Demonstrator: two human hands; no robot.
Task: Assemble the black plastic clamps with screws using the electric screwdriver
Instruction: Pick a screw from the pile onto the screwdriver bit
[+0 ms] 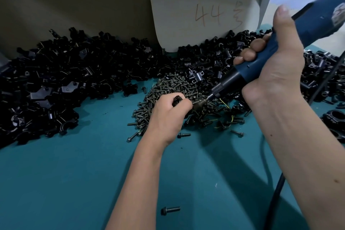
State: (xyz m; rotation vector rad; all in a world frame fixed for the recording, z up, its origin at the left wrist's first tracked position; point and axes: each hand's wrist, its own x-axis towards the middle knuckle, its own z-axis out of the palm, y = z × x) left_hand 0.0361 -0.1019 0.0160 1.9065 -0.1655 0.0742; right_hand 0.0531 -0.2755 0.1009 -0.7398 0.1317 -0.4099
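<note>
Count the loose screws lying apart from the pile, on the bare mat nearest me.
1: a lone black screw lies on the teal mat near the bottom edge, below the left forearm. Others lie scattered around the screw pile; some may be hidden under the arms.

Teal work surface (65,183), dim brown back wall (74,2), pale card (205,11) marked 44 leaning against it

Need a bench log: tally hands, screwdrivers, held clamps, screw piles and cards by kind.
Hands: 2, left hand and right hand
Screwdriver: 1
Held clamp: 1
Screw pile: 1
Card: 1
Total: 6
</note>
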